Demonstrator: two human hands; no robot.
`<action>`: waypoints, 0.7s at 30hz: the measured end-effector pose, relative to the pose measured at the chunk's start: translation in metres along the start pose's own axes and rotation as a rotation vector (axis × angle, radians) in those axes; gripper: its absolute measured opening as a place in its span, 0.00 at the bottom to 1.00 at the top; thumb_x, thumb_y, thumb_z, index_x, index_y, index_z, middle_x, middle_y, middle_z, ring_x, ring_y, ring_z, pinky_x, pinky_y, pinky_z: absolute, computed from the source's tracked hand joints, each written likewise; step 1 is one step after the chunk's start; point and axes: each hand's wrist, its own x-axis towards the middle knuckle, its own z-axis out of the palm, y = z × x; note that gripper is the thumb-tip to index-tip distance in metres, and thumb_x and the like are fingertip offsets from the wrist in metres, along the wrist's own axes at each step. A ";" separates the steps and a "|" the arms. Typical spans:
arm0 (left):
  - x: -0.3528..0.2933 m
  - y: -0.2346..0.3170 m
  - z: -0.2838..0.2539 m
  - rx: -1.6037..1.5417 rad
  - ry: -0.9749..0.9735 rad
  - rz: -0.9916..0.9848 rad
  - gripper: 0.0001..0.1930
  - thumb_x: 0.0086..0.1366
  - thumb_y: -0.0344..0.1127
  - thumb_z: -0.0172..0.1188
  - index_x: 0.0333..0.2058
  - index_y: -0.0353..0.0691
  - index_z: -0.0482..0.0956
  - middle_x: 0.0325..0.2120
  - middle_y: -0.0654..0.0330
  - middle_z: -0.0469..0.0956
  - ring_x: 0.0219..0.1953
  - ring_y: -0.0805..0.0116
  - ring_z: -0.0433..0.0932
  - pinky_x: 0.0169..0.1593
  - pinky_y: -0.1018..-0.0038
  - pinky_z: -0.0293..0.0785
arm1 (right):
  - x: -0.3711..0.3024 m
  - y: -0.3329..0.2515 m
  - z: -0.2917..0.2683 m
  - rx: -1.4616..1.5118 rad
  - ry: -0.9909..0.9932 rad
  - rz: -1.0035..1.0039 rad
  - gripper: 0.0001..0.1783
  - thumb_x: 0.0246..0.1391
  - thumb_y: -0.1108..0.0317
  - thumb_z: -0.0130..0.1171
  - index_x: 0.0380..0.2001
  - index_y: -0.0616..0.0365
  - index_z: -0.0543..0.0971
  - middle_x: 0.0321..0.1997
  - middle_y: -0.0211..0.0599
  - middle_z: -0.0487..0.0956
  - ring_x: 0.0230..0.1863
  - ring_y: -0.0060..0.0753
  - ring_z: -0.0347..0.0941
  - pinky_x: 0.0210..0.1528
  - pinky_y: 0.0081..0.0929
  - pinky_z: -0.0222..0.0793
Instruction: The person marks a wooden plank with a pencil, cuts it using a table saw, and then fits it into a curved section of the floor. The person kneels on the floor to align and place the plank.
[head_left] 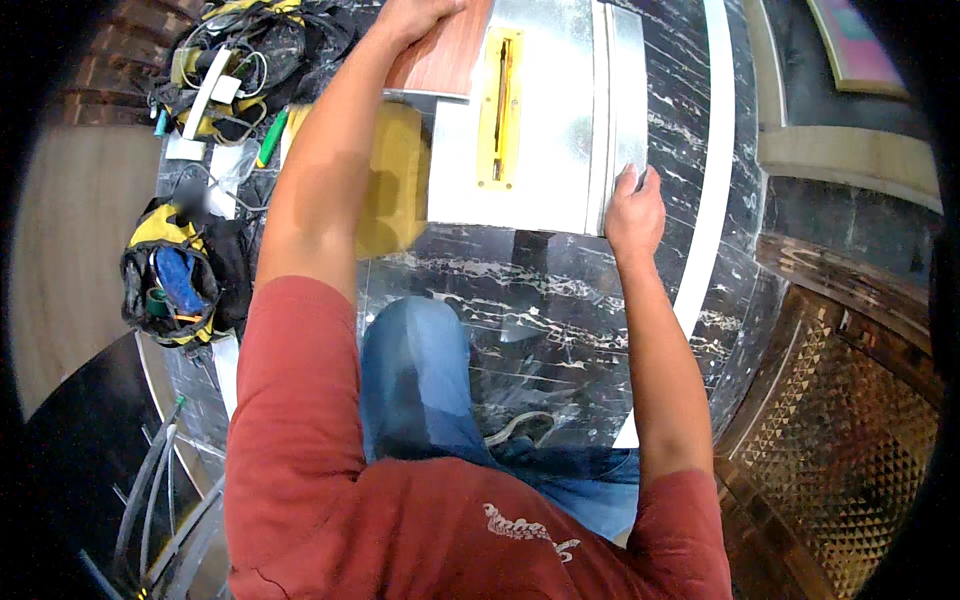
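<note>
A small table saw with a silvery metal top (555, 130) stands on the floor in front of me. Set into it is a yellow insert plate (487, 135) with a long dark slot; I cannot make out how far a blade rises from it. A reddish wood-grain board (440, 55) lies on the far left part of the top. My left hand (412, 18) is closed on this board, partly cut off by the upper edge. At the near right corner, my right hand (637, 212) grips the end of the metal rip fence (628, 110), thumb and fingers around it.
On the left lie two black-and-yellow tool bags (165, 285), a green-handled tool (271, 140) and cables. A yellow piece (395, 185) sits left of the saw. A white strip (712, 180) runs along the dark marble floor (560, 380). Textured brown panels (850, 440) stand at right.
</note>
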 end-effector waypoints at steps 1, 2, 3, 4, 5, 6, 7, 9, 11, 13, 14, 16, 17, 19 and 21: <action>0.009 -0.002 0.001 0.091 -0.005 -0.028 0.25 0.57 0.39 0.73 0.50 0.29 0.82 0.37 0.56 0.85 0.36 0.66 0.82 0.40 0.66 0.80 | 0.001 0.000 0.000 0.004 0.009 -0.008 0.35 0.69 0.45 0.46 0.63 0.66 0.72 0.55 0.66 0.79 0.57 0.68 0.76 0.59 0.52 0.71; 0.021 -0.003 -0.001 0.183 -0.009 -0.057 0.24 0.58 0.39 0.73 0.49 0.30 0.82 0.35 0.56 0.85 0.35 0.65 0.82 0.38 0.66 0.80 | 0.002 0.002 0.001 0.009 0.016 -0.016 0.35 0.69 0.45 0.46 0.63 0.66 0.72 0.55 0.67 0.79 0.57 0.68 0.76 0.59 0.52 0.71; 0.028 -0.001 0.001 0.273 -0.018 -0.084 0.22 0.58 0.39 0.73 0.47 0.30 0.83 0.34 0.56 0.85 0.33 0.65 0.82 0.37 0.65 0.79 | 0.003 0.005 0.001 0.012 0.027 -0.020 0.35 0.69 0.45 0.46 0.63 0.67 0.72 0.55 0.67 0.79 0.57 0.68 0.76 0.59 0.52 0.71; 0.029 -0.001 0.005 0.206 -0.011 -0.083 0.22 0.59 0.39 0.73 0.47 0.29 0.83 0.31 0.55 0.84 0.31 0.65 0.82 0.34 0.65 0.79 | 0.003 0.007 0.001 0.016 0.023 -0.023 0.36 0.69 0.45 0.46 0.63 0.68 0.71 0.55 0.68 0.79 0.57 0.68 0.76 0.60 0.52 0.71; 0.034 -0.002 0.007 0.209 -0.016 -0.113 0.23 0.59 0.40 0.74 0.48 0.28 0.83 0.31 0.54 0.84 0.31 0.65 0.82 0.34 0.65 0.79 | 0.003 0.008 0.003 0.018 0.030 -0.031 0.36 0.69 0.45 0.46 0.63 0.68 0.71 0.55 0.68 0.79 0.56 0.68 0.76 0.59 0.52 0.71; 0.040 0.001 0.008 0.213 -0.019 -0.141 0.24 0.59 0.41 0.74 0.48 0.28 0.82 0.32 0.53 0.84 0.32 0.64 0.82 0.35 0.65 0.79 | 0.005 0.009 0.004 0.021 0.037 -0.042 0.36 0.69 0.45 0.46 0.63 0.68 0.71 0.55 0.68 0.79 0.56 0.68 0.76 0.59 0.52 0.71; 0.045 0.004 0.009 0.218 -0.021 -0.169 0.25 0.59 0.42 0.74 0.49 0.28 0.82 0.32 0.52 0.84 0.32 0.64 0.83 0.35 0.65 0.79 | 0.005 0.009 0.004 0.025 0.044 -0.053 0.36 0.69 0.45 0.46 0.63 0.68 0.71 0.55 0.68 0.79 0.56 0.68 0.76 0.59 0.52 0.71; 0.047 0.005 0.010 0.217 0.017 -0.161 0.29 0.58 0.46 0.75 0.49 0.26 0.81 0.29 0.53 0.83 0.27 0.65 0.80 0.30 0.65 0.76 | 0.004 0.005 0.002 0.026 0.029 -0.040 0.36 0.69 0.45 0.46 0.63 0.69 0.72 0.54 0.68 0.79 0.56 0.69 0.76 0.59 0.52 0.71; 0.050 0.006 0.010 0.372 0.084 -0.121 0.29 0.58 0.45 0.75 0.48 0.26 0.81 0.30 0.52 0.83 0.27 0.63 0.80 0.30 0.64 0.76 | 0.005 0.008 0.006 0.028 0.030 -0.051 0.35 0.69 0.45 0.46 0.62 0.69 0.72 0.53 0.69 0.79 0.56 0.69 0.76 0.59 0.52 0.71; 0.048 0.008 0.014 0.402 0.056 -0.149 0.31 0.58 0.47 0.75 0.50 0.25 0.81 0.35 0.48 0.84 0.33 0.59 0.83 0.37 0.61 0.78 | 0.008 0.014 0.007 0.018 0.060 -0.076 0.35 0.69 0.46 0.46 0.62 0.68 0.72 0.52 0.69 0.80 0.55 0.70 0.77 0.59 0.52 0.71; 0.048 0.010 0.015 0.389 0.029 -0.197 0.31 0.58 0.47 0.75 0.50 0.25 0.81 0.37 0.47 0.84 0.36 0.58 0.83 0.39 0.60 0.79 | 0.008 0.016 0.007 0.010 0.064 -0.076 0.35 0.69 0.46 0.46 0.62 0.68 0.72 0.52 0.69 0.80 0.55 0.70 0.77 0.59 0.52 0.71; 0.047 0.011 0.009 0.405 0.022 -0.202 0.32 0.58 0.48 0.75 0.51 0.25 0.81 0.39 0.46 0.84 0.38 0.57 0.84 0.42 0.60 0.79 | 0.004 0.008 0.006 0.010 0.062 -0.081 0.35 0.69 0.45 0.46 0.62 0.68 0.72 0.51 0.69 0.80 0.54 0.70 0.77 0.59 0.52 0.71; 0.050 0.006 0.007 0.426 0.035 -0.160 0.32 0.58 0.48 0.75 0.51 0.25 0.81 0.39 0.46 0.85 0.38 0.57 0.84 0.41 0.60 0.79 | 0.004 0.006 0.007 0.010 0.055 -0.074 0.35 0.69 0.45 0.46 0.62 0.69 0.72 0.51 0.69 0.80 0.54 0.70 0.77 0.59 0.52 0.71; 0.046 0.009 0.011 0.412 0.036 -0.117 0.32 0.57 0.48 0.75 0.51 0.26 0.81 0.39 0.46 0.85 0.38 0.56 0.85 0.42 0.61 0.80 | 0.005 0.008 0.005 0.001 0.048 -0.056 0.36 0.69 0.45 0.46 0.62 0.69 0.72 0.51 0.69 0.80 0.54 0.70 0.77 0.59 0.52 0.72; 0.043 0.014 0.016 0.355 0.022 -0.115 0.33 0.57 0.49 0.75 0.52 0.26 0.81 0.41 0.45 0.85 0.40 0.55 0.85 0.43 0.61 0.80 | 0.007 0.011 0.007 -0.013 0.050 -0.048 0.36 0.69 0.45 0.46 0.63 0.69 0.71 0.52 0.70 0.80 0.55 0.69 0.77 0.59 0.52 0.72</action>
